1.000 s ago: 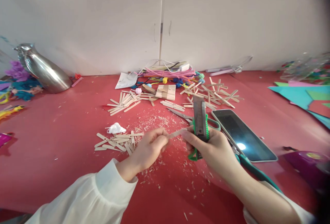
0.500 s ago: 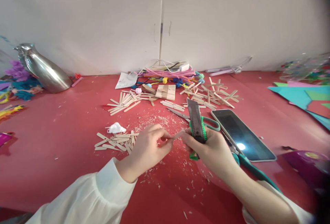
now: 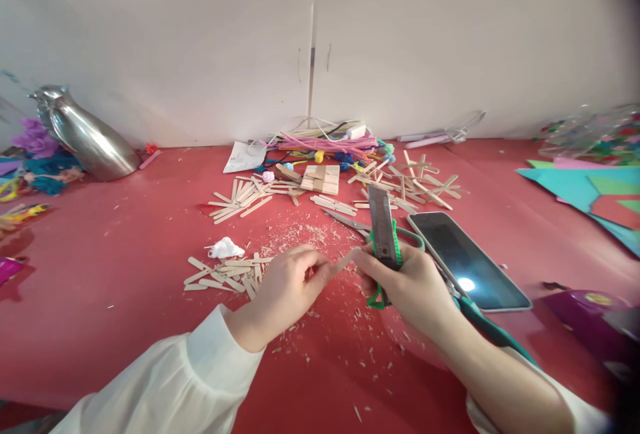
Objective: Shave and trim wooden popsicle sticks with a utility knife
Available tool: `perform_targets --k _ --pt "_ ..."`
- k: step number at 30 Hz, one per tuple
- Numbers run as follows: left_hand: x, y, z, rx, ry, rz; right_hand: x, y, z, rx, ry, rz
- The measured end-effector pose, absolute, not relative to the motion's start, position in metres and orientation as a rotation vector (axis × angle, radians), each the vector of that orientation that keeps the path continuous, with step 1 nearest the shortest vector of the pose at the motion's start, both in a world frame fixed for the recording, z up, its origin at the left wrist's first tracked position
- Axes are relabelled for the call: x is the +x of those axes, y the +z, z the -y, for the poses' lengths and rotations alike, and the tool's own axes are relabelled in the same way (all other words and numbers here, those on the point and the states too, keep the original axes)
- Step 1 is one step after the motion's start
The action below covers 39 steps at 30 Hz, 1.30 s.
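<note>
Between thumb and fingers, my left hand (image 3: 293,291) pinches one end of a small wooden craft stick (image 3: 345,260). My right hand (image 3: 413,287) is closed around a green utility knife (image 3: 384,234), its wide grey blade pointing up and away from me. The right thumb and fingertips also touch the stick's other end. Wood shavings (image 3: 315,237) lie scattered on the red table under and beyond both hands. Just past the knife are scissors (image 3: 345,219) with teal handles, partly hidden by the right hand. A pile of short craft sticks (image 3: 220,277) lies by the left hand.
A phone (image 3: 467,261) and teal-handled pliers (image 3: 493,327) lie right of my right hand. Farther back are more sticks (image 3: 245,194), a bundled stack (image 3: 321,179) and pink pipe cleaners (image 3: 325,142). A steel jug (image 3: 90,134) stands left, coloured paper (image 3: 565,187) right.
The knife in my right hand has shifted slightly to the right and up, its blade a little more upright. Both hands still hold the stick, and slightly more of it shows between them.
</note>
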<state>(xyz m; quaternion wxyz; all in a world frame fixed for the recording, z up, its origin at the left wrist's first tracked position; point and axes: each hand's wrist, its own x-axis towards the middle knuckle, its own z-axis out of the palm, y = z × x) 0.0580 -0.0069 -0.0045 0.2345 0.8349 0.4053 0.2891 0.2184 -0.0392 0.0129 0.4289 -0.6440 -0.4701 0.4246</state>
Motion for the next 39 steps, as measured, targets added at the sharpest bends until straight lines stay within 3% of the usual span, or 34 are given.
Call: perform_targets --k 29,39 --pt "0.0611 -0.0107 0.0088 2.538 0.855 -1.106 0.2174 0.0080 0.0393 -1.545 1.141 1.122" --pt "0.0625 -0.0069 0.0119 2.574 0.857 -0.982 0.2180 0.0101 0.0388 -1.582 1.015 1.242"
